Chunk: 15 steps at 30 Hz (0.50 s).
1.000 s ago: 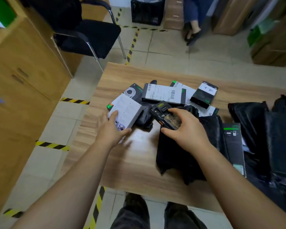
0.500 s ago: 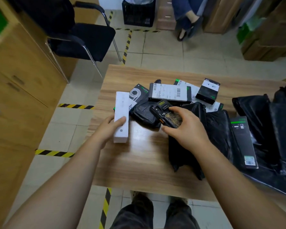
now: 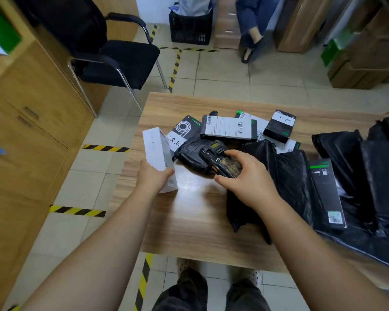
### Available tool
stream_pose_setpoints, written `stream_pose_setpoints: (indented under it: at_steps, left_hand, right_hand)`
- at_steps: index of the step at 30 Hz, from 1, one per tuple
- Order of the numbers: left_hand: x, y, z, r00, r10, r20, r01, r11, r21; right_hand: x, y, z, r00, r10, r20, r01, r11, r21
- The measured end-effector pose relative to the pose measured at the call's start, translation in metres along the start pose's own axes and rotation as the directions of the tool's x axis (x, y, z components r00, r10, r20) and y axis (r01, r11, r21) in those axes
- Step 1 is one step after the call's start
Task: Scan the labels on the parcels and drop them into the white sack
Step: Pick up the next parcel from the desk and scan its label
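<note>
My left hand grips a long white box parcel by its near end and holds it tilted up above the left edge of the wooden table. My right hand holds a black handheld scanner just right of the box, its head pointing away from me. Behind them lies a pile of parcels: a black box with a white shipping label, a small black box, a black box printed with a spiral and a black plastic mailer. No white sack is in view.
Black plastic bags and a long black box cover the table's right side. A black chair stands at the far left beside wooden cabinets. A black crate and another person's legs are across the floor.
My left hand has picked the white box out of the pile, turned it on edge and lifted it off the table toward the left. My right hand kept the scanner in place.
</note>
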State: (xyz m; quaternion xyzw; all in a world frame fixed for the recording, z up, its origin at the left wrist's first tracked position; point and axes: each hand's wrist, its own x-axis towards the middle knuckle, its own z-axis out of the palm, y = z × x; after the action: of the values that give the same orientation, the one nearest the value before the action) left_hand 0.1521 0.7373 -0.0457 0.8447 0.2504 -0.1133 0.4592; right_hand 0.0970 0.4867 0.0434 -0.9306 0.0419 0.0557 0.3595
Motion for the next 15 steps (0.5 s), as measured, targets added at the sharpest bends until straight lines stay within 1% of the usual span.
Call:
stream_pose_setpoints:
  at_steps: [4,7,11,15]
  left_hand:
    - [-0.009,-0.001,-0.001,0.998,0.042,-0.04,-0.044,0.997,-0.057]
    - [-0.026,0.005,-0.003,0.996,0.063,-0.07,-0.074,0.985,-0.156]
    - [-0.053,0.038,-0.006,0.989,0.143,-0.047,-0.151,0.925,-0.349]
    - [-0.071,0.099,-0.007,0.971,0.233,-0.045,-0.229,0.866,-0.444]
  right_hand:
    - [-0.002,0.007,-0.01,1.0,-0.02,0.017,0.019,1.0,0.02]
    - [-0.002,0.015,-0.024,0.999,-0.041,0.015,0.04,0.999,0.029]
    - [0.001,0.018,-0.058,0.996,-0.085,0.018,0.085,0.996,0.038]
    - [0.004,0.012,-0.107,0.99,-0.142,-0.018,0.143,0.987,0.07]
